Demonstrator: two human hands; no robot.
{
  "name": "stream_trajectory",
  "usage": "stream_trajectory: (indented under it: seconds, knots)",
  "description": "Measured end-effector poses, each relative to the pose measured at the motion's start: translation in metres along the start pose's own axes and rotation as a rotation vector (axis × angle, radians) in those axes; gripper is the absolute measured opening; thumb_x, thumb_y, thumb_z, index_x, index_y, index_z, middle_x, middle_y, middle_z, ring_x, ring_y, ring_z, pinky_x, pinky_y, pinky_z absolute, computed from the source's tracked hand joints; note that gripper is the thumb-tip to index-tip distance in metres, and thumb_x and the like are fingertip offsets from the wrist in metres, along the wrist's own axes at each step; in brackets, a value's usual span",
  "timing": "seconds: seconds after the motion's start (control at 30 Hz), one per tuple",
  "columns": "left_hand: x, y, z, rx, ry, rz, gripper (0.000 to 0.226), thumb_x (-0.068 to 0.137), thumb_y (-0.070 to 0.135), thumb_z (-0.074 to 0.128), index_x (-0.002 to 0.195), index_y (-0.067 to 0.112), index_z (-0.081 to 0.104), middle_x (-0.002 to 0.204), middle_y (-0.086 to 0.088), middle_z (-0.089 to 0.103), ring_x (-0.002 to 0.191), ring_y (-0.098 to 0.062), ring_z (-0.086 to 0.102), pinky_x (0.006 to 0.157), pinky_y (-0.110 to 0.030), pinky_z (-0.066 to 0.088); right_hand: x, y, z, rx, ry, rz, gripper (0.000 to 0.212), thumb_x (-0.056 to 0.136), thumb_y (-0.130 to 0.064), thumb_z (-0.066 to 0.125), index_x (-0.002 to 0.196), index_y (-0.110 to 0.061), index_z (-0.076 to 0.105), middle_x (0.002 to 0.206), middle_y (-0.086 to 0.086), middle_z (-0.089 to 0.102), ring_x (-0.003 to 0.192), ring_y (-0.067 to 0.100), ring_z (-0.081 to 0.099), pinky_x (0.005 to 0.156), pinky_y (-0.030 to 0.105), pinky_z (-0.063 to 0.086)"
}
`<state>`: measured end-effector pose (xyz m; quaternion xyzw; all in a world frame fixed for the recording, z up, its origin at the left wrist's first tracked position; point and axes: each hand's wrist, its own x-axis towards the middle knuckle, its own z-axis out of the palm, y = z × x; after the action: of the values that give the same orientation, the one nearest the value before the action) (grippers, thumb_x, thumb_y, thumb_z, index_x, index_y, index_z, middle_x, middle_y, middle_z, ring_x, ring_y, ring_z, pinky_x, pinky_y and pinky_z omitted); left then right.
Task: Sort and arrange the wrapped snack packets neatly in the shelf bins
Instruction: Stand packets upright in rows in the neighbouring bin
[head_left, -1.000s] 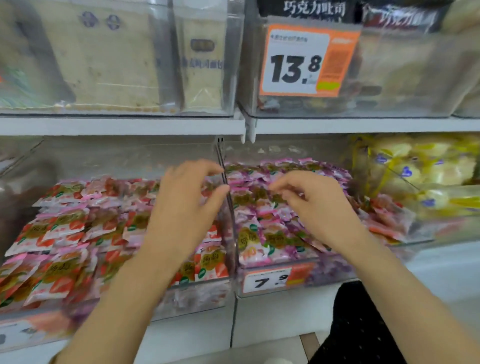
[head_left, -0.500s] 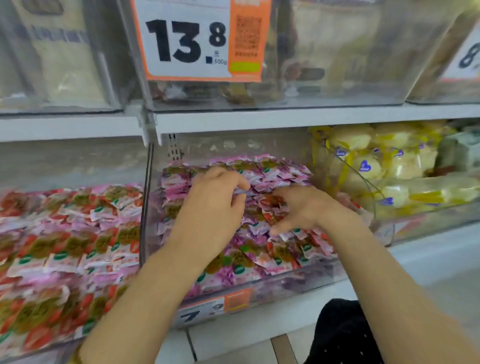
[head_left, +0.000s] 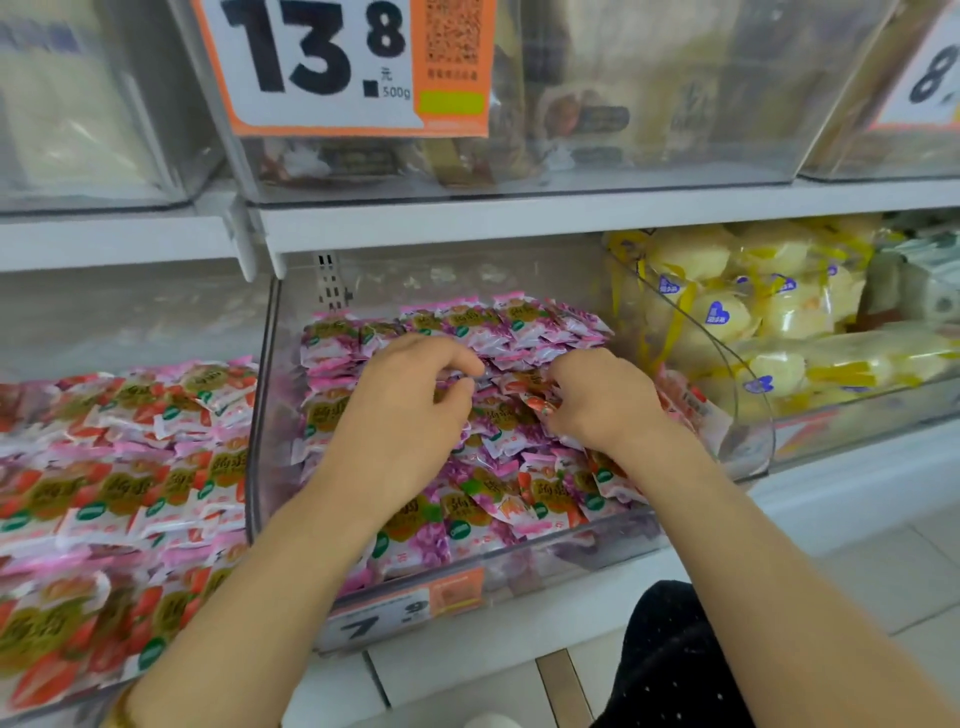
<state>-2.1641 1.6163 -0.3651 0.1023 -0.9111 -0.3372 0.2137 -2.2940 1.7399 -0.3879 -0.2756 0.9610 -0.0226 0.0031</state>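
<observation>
A clear plastic bin (head_left: 550, 564) on the lower shelf holds several purple-and-pink wrapped snack packets (head_left: 519, 327). Both hands are inside it, on top of the pile. My left hand (head_left: 410, 410) has its fingers curled down and pinches a purple packet in the middle of the pile. My right hand (head_left: 597, 400) grips a red-and-pink packet (head_left: 535, 402) that lies among the purple ones. To the left, another clear bin holds several red-and-pink packets (head_left: 119, 493) of the same kind.
To the right stands a clear bin of yellow wrapped cakes (head_left: 753, 312). The white upper shelf (head_left: 519, 218) hangs low over the bins and carries more clear bins and an orange 13.8 price tag (head_left: 353, 62). My dark-clothed knee (head_left: 670, 660) shows below.
The view has moved closer to the purple bin. Both hands have settled deeper on the pile, and the right hand has closed round a red-and-pink packet.
</observation>
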Motion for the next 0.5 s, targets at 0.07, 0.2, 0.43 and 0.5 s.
stream_trajectory:
  seconds: [0.07,0.2,0.43,0.5]
  knots:
    - [0.000,-0.001,-0.001,-0.031,0.001,-0.010,0.020,0.093,0.012,0.052,0.102,0.023,0.065,0.100,0.015,0.051,0.096,-0.001,0.051,0.080,-0.008,0.038,-0.002,-0.001,0.001,0.027,0.051,0.024,0.036,0.082,-0.021,0.065,0.059,-0.018,0.037,0.064,-0.001,0.040,0.072,0.028,0.051,0.060,0.031,0.041]
    - [-0.001,-0.003,-0.003,-0.112,0.016,-0.038,0.020,0.093,0.012,0.053,0.103,0.024,0.065,0.105,0.012,0.059,0.094,0.002,0.054,0.073,-0.004,0.038,-0.008,0.000,-0.002,0.174,0.122,0.046,0.022,0.081,-0.027,0.068,0.089,-0.007,0.066,0.088,0.011,0.066,0.086,0.032,0.063,0.071,0.039,0.055]
    - [-0.002,0.005,-0.001,-0.566,-0.065,-0.253,0.018,0.095,0.011,0.051,0.107,0.015,0.062,0.097,0.001,0.068,0.079,-0.011,0.068,0.066,-0.022,0.056,-0.023,0.011,-0.016,0.718,0.339,0.093,0.032,0.079,-0.009,0.069,0.111,-0.012,0.067,0.112,0.003,0.067,0.105,0.014,0.060,0.078,0.019,0.042]
    - [-0.003,0.011,0.001,-0.757,-0.164,-0.372,0.018,0.096,0.013,0.049,0.112,0.009,0.057,0.110,-0.007,0.064,0.088,-0.016,0.069,0.067,-0.026,0.058,-0.026,0.009,-0.016,0.901,0.398,0.081,0.030,0.078,-0.009,0.070,0.108,-0.015,0.068,0.102,-0.001,0.068,0.098,0.012,0.062,0.074,0.022,0.044]
